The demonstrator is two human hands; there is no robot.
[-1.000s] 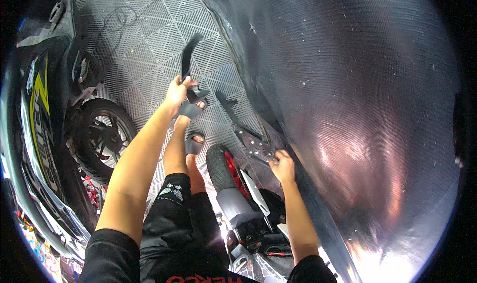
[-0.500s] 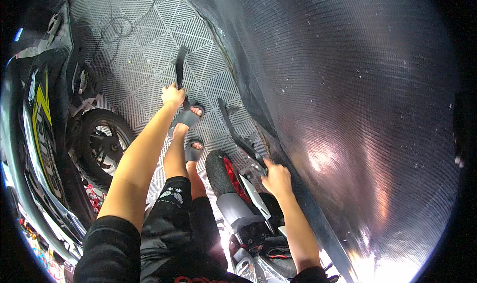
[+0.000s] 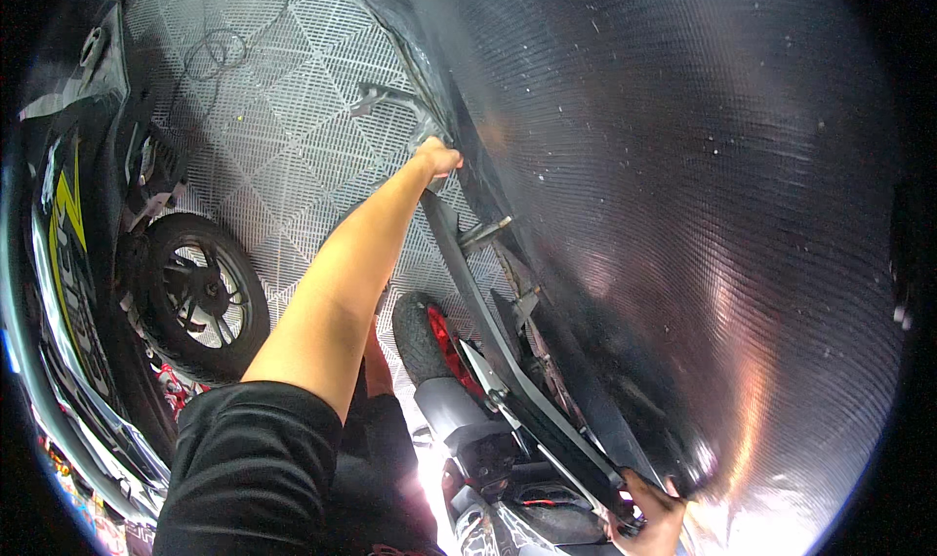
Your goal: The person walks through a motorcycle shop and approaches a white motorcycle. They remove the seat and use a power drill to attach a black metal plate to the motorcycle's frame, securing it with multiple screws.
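My left hand [image 3: 439, 158] reaches forward to the foot of the dark ribbed wall, fingers closed round a dark, bent bracket-like part [image 3: 395, 94] whose far end sticks out to the left. Down at the lower right, my right hand [image 3: 652, 519] grips the near end of a long black bar [image 3: 485, 322]. It slants from there up toward my left hand, along the wall and beside the motorcycle with the red wheel rim [image 3: 444, 336]. Short crosspieces [image 3: 488, 232] stick out by the bar; whether they are joined to it I cannot tell.
On the left stands a black motorcycle body with a yellow stripe [image 3: 68, 205], and a black wheel [image 3: 200, 292] beside it. The ribbed wall [image 3: 683, 185] fills the right side. Pale grated tiles [image 3: 283, 78] cover the floor, with a thin cable [image 3: 217, 53] coiled on them.
My left hand has swung right and forward to the wall with its dark part. My right hand has drawn back toward the lower right, and the black bar now lies lengthwise along the wall.
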